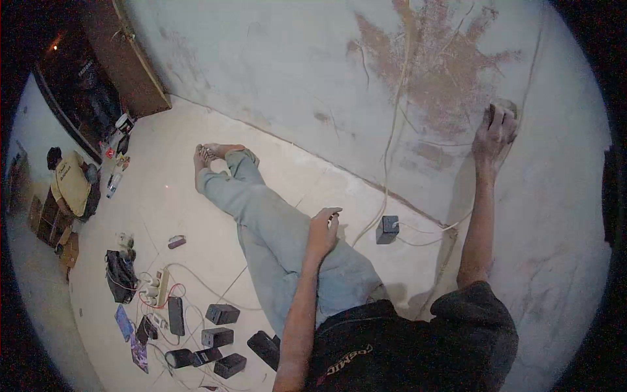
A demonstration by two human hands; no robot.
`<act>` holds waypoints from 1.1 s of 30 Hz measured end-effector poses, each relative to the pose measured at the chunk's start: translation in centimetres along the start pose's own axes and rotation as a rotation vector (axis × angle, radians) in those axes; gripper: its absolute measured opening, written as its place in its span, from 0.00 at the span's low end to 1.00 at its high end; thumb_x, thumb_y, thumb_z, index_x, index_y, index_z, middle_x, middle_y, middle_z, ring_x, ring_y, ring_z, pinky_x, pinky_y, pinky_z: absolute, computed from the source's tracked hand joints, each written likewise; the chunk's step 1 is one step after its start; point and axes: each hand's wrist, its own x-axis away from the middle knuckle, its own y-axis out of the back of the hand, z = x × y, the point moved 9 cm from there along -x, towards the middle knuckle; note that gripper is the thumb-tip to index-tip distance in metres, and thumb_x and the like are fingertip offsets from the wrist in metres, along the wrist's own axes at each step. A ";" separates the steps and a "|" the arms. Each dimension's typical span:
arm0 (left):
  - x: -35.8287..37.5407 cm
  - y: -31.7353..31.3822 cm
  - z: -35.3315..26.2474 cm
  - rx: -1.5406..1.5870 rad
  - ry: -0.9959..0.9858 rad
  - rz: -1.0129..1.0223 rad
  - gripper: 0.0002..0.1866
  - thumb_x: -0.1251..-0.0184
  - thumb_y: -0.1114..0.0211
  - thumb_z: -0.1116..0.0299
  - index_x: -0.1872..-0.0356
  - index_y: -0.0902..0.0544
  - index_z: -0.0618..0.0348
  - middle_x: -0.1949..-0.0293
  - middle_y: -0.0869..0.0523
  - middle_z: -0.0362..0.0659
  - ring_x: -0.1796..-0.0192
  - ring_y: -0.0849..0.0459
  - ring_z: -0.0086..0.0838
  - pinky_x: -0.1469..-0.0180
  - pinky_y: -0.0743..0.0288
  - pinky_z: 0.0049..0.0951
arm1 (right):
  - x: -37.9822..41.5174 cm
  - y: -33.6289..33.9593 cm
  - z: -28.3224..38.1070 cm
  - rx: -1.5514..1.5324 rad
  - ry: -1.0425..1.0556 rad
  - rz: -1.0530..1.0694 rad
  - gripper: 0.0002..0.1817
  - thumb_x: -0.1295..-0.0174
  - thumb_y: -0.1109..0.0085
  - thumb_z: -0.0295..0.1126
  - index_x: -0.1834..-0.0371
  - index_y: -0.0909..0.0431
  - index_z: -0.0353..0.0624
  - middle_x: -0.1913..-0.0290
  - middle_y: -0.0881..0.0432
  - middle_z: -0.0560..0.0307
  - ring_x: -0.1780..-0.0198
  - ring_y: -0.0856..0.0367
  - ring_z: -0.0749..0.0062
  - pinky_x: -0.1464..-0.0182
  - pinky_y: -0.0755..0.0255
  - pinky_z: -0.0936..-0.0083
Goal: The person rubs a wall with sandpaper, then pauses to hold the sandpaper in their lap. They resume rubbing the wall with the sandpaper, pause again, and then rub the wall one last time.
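My right hand (498, 130) is raised at the right, fingers curled and pressed to the grey wall (261, 59). A greyish thing, too unclear to name, shows under its fingertips. Just left of it, the wall has a large rough brown patch (447, 78) with bare, scraped edges. My left hand (324, 228) rests over my thigh in pale blue-green trousers (268, 202), thumb and fingers apart; a small dark spot shows between them. A thin cable (394, 124) hangs down the wall, left of the patch.
A black block-shaped adapter (387, 230) with cables stands by the wall's foot. Power strip (157, 288), black bag (121, 276), phones and several black blocks (217, 337) lie on the tiled floor at lower left. A person in yellow (73, 183) crouches at far left near a doorway.
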 end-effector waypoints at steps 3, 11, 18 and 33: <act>-0.2 0.1 0.1 0.010 -0.002 0.001 0.12 0.34 0.46 0.68 0.53 0.18 0.57 0.56 0.16 0.48 0.56 0.18 0.38 0.54 0.25 0.34 | -1.1 -0.4 0.1 0.015 -0.110 0.033 0.10 0.35 0.46 0.37 0.54 0.24 0.49 0.49 0.25 0.51 0.46 0.29 0.49 0.47 0.37 0.52; -0.2 0.2 -0.7 0.026 -0.062 -0.042 0.12 0.37 0.47 0.72 0.56 0.18 0.62 0.62 0.17 0.52 0.61 0.18 0.41 0.55 0.26 0.34 | -15.5 -0.3 -2.9 0.195 0.077 -0.329 0.15 0.34 0.49 0.44 0.53 0.23 0.48 0.48 0.23 0.53 0.46 0.27 0.52 0.45 0.35 0.53; 0.1 0.6 -0.9 0.052 -0.058 -0.046 0.12 0.37 0.47 0.73 0.56 0.19 0.63 0.61 0.17 0.53 0.61 0.18 0.42 0.55 0.26 0.35 | -6.2 0.2 0.6 0.172 -0.008 -0.033 0.11 0.33 0.49 0.37 0.50 0.24 0.51 0.47 0.25 0.55 0.46 0.27 0.55 0.46 0.35 0.58; -0.2 0.4 -0.7 0.035 -0.023 -0.040 0.12 0.36 0.47 0.72 0.57 0.18 0.64 0.62 0.17 0.52 0.62 0.18 0.40 0.55 0.26 0.35 | -11.3 0.0 -0.6 0.110 -0.078 -0.148 0.14 0.32 0.51 0.41 0.47 0.25 0.53 0.46 0.26 0.55 0.44 0.28 0.56 0.41 0.38 0.57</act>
